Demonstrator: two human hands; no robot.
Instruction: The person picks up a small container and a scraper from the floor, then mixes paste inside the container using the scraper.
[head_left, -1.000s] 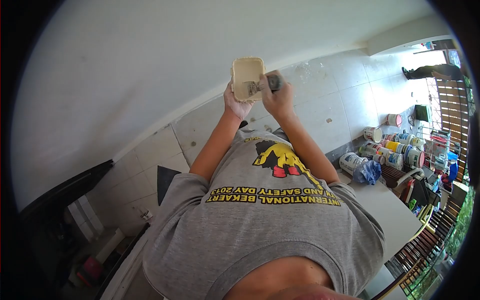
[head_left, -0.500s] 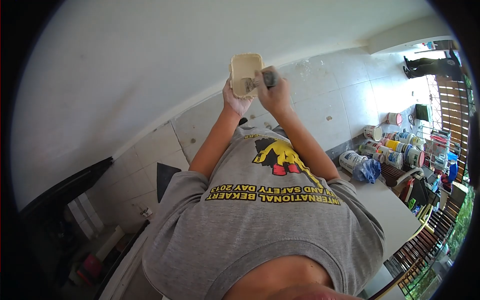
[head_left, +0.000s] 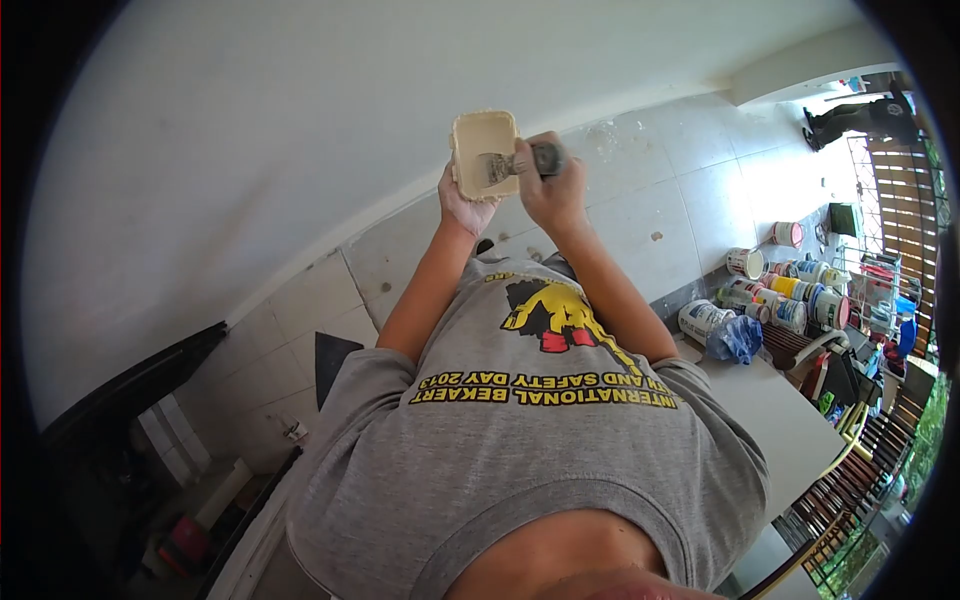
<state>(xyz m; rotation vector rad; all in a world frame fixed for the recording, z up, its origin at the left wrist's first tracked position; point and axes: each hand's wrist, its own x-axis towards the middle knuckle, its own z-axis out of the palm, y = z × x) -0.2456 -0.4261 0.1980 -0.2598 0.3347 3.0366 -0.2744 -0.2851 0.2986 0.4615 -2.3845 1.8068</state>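
My left hand [head_left: 466,207] is closed round the lower left of a small cream rectangular tub [head_left: 486,128], its rim crusted with pale residue. The inside of the tub is coated beige. My right hand [head_left: 556,192] grips a scraper [head_left: 497,169] by its thick dark handle, with the smeared flat end inside the tub near its right wall. White powder or paste marks the skin of my left hand.
A white wall [head_left: 250,130] runs along the left and top, above a tiled floor [head_left: 640,200]. Several paint buckets [head_left: 790,290], a blue plastic bag [head_left: 735,340] and a pale tabletop [head_left: 770,420] are at right. Another person [head_left: 870,122] stands far off at upper right.
The tub and my left hand have shifted slightly left and down. My right hand has shifted a little right, and the scraper still reaches into the tub.
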